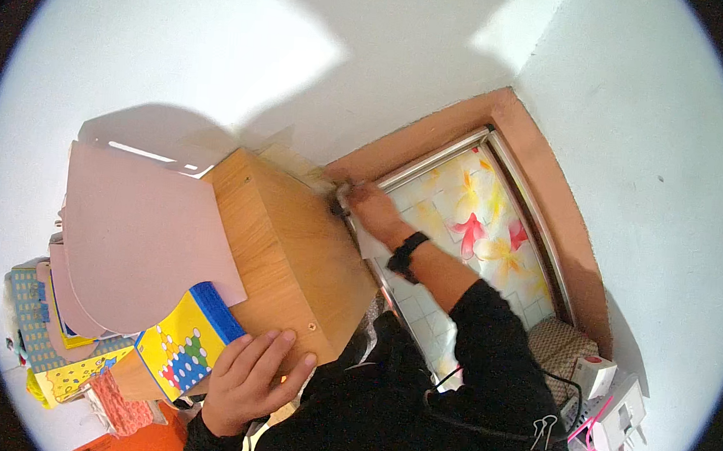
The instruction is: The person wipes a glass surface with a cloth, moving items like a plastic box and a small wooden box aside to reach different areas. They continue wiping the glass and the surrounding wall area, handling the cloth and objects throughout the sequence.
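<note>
My left hand (253,378) lies with its fingers flat over the near edge of a wooden cabinet (285,239). Beside those fingers, a yellow and blue box (186,345) printed with colored dots sits on the wood. At the far corner of the cabinet, my blurred right hand (369,210) reaches across with its fingers curled. Something small and greyish shows at its fingertips, too smeared to name, and whether it is held is unclear. Below this hand runs the metal edge of a flower-printed panel (437,218). A black band (408,256) circles my right wrist.
A pink board (146,242) stands on the cabinet's left part, among books and boxes. The terracotta border (546,188) meets pale walls (631,150). At lower right are a patterned cushion-like item (563,346), a small white box (594,372) and a white device (621,416). A cable hangs near my right sleeve.
</note>
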The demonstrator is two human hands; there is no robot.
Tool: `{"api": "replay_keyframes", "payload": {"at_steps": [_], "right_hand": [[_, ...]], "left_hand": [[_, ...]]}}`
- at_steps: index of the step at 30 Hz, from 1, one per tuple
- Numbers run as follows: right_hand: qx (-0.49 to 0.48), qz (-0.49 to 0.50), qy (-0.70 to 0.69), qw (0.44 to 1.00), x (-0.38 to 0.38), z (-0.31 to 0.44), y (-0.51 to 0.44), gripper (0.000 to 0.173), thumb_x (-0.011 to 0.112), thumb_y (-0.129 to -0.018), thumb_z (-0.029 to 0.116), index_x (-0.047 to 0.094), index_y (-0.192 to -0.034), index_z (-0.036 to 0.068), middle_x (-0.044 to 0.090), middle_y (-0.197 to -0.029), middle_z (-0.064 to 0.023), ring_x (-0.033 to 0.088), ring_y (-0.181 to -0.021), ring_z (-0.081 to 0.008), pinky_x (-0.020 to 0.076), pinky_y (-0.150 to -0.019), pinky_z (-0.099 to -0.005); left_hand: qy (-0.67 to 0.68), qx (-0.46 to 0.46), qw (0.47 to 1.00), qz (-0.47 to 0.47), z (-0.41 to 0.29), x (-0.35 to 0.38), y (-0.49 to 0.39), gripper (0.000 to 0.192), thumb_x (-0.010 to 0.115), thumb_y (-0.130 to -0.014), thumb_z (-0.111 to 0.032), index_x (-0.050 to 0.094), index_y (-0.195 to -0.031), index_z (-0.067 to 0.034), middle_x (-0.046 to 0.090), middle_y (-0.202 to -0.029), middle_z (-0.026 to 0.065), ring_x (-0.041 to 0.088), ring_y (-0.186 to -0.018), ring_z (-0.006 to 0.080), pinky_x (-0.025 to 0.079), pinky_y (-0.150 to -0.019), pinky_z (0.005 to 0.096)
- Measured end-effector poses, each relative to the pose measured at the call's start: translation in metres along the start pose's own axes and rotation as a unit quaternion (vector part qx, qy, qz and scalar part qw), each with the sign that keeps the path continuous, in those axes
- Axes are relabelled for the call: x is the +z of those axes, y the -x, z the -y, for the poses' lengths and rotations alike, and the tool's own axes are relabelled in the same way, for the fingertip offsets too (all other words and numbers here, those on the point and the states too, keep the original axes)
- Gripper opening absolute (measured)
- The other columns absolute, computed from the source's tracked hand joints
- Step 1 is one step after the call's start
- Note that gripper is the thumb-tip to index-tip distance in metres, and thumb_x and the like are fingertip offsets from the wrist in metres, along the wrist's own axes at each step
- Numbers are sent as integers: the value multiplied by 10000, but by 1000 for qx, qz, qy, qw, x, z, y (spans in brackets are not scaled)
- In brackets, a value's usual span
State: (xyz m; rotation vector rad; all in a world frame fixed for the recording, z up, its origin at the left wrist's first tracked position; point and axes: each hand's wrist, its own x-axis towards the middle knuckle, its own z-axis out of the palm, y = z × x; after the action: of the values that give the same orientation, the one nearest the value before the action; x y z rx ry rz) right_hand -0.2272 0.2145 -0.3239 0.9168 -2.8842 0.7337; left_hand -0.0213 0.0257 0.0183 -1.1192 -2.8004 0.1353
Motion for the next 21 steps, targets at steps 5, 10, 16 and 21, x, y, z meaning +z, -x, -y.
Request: {"api": "replay_keyframes", "payload": {"at_steps": [5, 10, 16, 21], "right_hand": [[127, -114, 99, 980, -56, -101, 22, 302, 561, -740, 12, 641, -1030, -18, 655, -1012, -210, 606, -948, -400, 498, -857, -471], [137, -102, 47, 984, -19, -50, 1, 236, 563, -721, 4, 673, -927, -27, 656, -977, -223, 615, -942, -399, 507, -836, -469], [-22, -32, -34, 999, -1, 8, -13, 210, 557, -761, 9, 675, -935, 10, 658, -963, -218, 622, -932, -402, 508, -848, -482], [43, 10, 48, 998, -36, -40, -1, 237, 550, -753, -10, 689, -940, 30, 672, -957, -197, 629, -924, -388, 520, -812, -488]], "left_hand": [[5, 8, 1000, -7, 2, 0, 0, 374, 607, -877, -168, 607, -1235, -274, 605, -1259, 54, 609, -1084, 191, 438, -957, 335], [1, 16, 1000, 2, 4, -1, 0, 401, 612, -862, -173, 590, -1248, -276, 602, -1270, 50, 606, -1087, 183, 453, -941, 336], [21, 4, 1000, -19, 1, -1, -2, 371, 666, -827, -166, 640, -1180, -276, 606, -1252, 63, 605, -1077, 221, 464, -931, 368], [23, -1, 1000, -13, 1, 0, 0, 353, 700, -810, -172, 670, -1145, -282, 614, -1229, 60, 605, -1074, 240, 471, -922, 383]]}}
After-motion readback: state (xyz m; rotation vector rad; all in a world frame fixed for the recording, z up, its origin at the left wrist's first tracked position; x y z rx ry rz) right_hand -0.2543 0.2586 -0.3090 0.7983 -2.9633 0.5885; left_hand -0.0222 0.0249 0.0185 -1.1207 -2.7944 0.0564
